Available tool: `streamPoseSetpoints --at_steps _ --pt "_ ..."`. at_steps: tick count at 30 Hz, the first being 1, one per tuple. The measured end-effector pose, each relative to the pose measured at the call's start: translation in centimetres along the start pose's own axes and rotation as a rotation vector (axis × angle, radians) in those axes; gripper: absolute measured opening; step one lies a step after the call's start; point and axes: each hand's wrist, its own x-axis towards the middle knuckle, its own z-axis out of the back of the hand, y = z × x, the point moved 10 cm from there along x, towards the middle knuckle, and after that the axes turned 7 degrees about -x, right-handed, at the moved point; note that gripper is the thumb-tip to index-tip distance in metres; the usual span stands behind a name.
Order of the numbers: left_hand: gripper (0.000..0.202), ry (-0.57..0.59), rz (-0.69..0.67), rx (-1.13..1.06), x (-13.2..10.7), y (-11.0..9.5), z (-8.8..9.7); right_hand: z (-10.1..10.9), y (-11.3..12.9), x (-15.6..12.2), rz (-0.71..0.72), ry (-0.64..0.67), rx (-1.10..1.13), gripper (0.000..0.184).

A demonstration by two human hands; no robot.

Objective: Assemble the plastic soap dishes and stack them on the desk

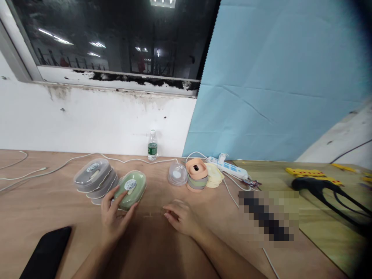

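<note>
A green rounded-oblong lidded box with a round printed label lies on the wooden table. My left hand is around its near left side, with the fingers on the lid and the thumb along the near edge. Just left of it stands a leaning stack of grey boxes of the same shape, the top one also labelled. To the right, my right hand rests low over the tabletop with its fingers loosely bent, thumb and index finger apart, nothing between them.
Behind my right hand are clear round lids, a stack of peach, grey and green pieces and pale yellow pieces. A water bottle, power strip and cables line the wall. A black phone-like slab lies front left.
</note>
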Motion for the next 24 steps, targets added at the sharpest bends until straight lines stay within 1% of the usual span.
streamPoseSetpoints --at_steps 2,4,6,8,10,12,14,16,19,21,24 --pt "0.044 0.049 -0.031 -0.07 -0.7 -1.4 -0.7 -0.3 -0.3 0.0 -0.066 0.034 0.068 0.027" --pt "0.046 0.138 -0.058 -0.155 -1.5 -2.9 -1.9 -0.6 -0.7 -0.1 -0.126 0.082 0.138 0.037" --pt "0.045 0.207 -0.033 -0.225 -2.2 -3.8 -3.1 -0.7 -0.8 -0.3 -0.16 0.108 0.231 0.048" --pt "0.043 0.22 0.017 -0.283 -2.7 -4.2 -3.9 -0.7 -0.9 -0.6 -0.177 0.103 0.332 0.06" --pt "0.042 0.213 0.074 -0.336 -3.1 -4.2 -4.6 -0.6 -1.4 -0.9 -0.218 0.067 0.418 0.065" --pt "0.042 0.22 0.144 -0.388 -3.6 -3.8 -5.4 -0.9 -2.5 -1.3 -0.312 0.019 0.478 0.058" --pt "0.045 0.265 0.236 -0.47 -4.2 -3.5 -6.6 -1.7 -3.6 -1.7 -0.426 -0.01 0.543 0.047" --pt "0.055 0.356 0.36 -0.568 -5.0 -3.0 -8.1 -2.6 -4.2 -1.9 -0.5 -0.019 0.638 0.038" --pt "0.073 0.5 0.541 -0.652 -6.2 -2.4 -10.2 -3.6 -4.1 -1.8 -0.533 -0.012 0.795 0.037" --pt "0.078 0.531 0.584 -0.67 -6.3 -2.1 -10.6 -4.1 -3.9 -1.8 -0.552 0.007 0.868 0.038" --pt "0.082 0.567 0.579 -0.678 -6.3 -1.7 -10.8 -4.5 -3.7 -1.9 -0.573 0.044 0.944 0.04"
